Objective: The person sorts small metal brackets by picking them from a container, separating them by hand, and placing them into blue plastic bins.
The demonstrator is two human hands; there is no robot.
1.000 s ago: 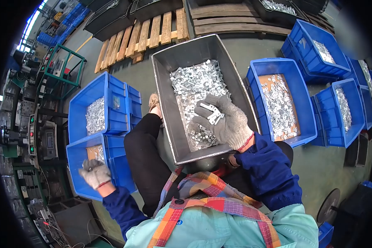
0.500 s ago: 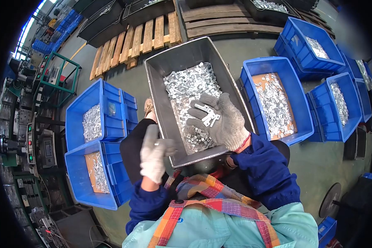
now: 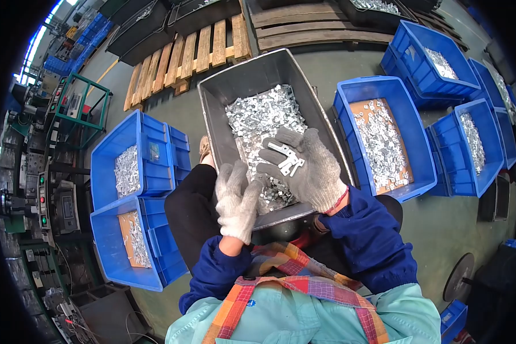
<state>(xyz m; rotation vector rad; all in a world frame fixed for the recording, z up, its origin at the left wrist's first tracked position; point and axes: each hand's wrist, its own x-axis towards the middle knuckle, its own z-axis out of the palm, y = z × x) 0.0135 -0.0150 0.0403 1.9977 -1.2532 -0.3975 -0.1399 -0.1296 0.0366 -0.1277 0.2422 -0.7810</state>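
My right hand, in a grey knitted glove, is turned palm up over the black bin. Several small silver metal brackets lie across its palm and fingers. My left hand, gloved too, is above the bin's near left edge with its fingers stretched out and the thumb apart; nothing shows in it. Beneath both hands, the bin holds a heap of loose metal parts, partly hidden by the gloves.
Right of the bin is a blue crate with metal parts on a brown sheet. Stacked blue crates stand on the left, others at far right. Wooden pallets lie ahead; machines line the left side.
My left hand has moved right, from outside the bin to over its edge, near my right hand. A small bright piece at its fingers no longer shows. My right hand stays nearly still.
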